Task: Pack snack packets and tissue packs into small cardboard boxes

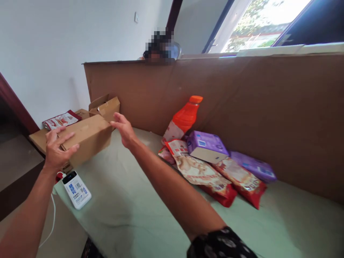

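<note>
A closed brown cardboard box [92, 143] is at the left end of the table, tilted in view. My left hand [57, 148] grips its near left end, with fingers spread over the top edge and the thumb along the side. My right hand [124, 129] is at the box's far right end, its fingers stretched out and the fingertips at the corner. Whether they press on it I cannot tell. Just below my left hand lies a white power bank [77, 190] with a digital display and a white cable.
Behind the box are an open carton [110, 107] and a red-and-white snack pouch [61, 120]. An orange drink bottle [185, 116], purple tissue packs [208, 143] and red food bags [199, 172] lie along a tall cardboard panel [255, 107]. A person is behind the panel.
</note>
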`<state>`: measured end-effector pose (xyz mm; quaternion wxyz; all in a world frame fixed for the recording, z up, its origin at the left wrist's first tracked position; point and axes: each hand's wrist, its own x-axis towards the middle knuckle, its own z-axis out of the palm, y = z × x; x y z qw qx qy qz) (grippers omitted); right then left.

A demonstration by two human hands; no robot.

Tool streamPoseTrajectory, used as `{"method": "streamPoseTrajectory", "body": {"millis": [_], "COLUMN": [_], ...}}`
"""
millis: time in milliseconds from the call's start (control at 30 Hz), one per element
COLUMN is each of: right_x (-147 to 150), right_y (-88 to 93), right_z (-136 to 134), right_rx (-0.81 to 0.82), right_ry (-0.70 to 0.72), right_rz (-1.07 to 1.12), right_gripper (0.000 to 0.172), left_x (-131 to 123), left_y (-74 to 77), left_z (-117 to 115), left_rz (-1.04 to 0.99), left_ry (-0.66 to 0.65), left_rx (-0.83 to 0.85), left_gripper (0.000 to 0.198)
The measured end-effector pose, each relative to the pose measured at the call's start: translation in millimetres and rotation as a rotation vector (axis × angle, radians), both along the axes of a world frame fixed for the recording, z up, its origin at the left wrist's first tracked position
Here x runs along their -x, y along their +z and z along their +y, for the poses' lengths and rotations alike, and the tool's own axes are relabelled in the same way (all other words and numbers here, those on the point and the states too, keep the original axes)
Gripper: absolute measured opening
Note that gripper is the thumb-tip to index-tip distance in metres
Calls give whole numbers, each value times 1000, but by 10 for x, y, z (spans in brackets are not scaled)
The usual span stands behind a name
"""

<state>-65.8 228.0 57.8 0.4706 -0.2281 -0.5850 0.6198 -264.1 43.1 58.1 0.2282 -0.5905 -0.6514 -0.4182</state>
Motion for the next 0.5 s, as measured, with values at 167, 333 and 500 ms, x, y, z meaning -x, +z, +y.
{"method": "streamPoseTrajectory", "body": {"millis": [167, 333, 500], "right_x": [-139, -1029, -1760], "right_y": [-570, -1334, -1713], "right_z": [-291, -636, -1102], "right_rx": [35, 162, 248], "right_ry": [-12, -133, -189], "right_rz": [-79, -214, -279], "right_gripper": [57, 52, 54], "left_x": [570, 717, 793], "left_y": [-276, -447, -456], "left_z": [249, 451, 665], "left_rz": [-57, -95, -139], "left_ry": [125, 151, 163], "left_rx": [3, 23, 67], "left_gripper": [40, 42, 44]}}
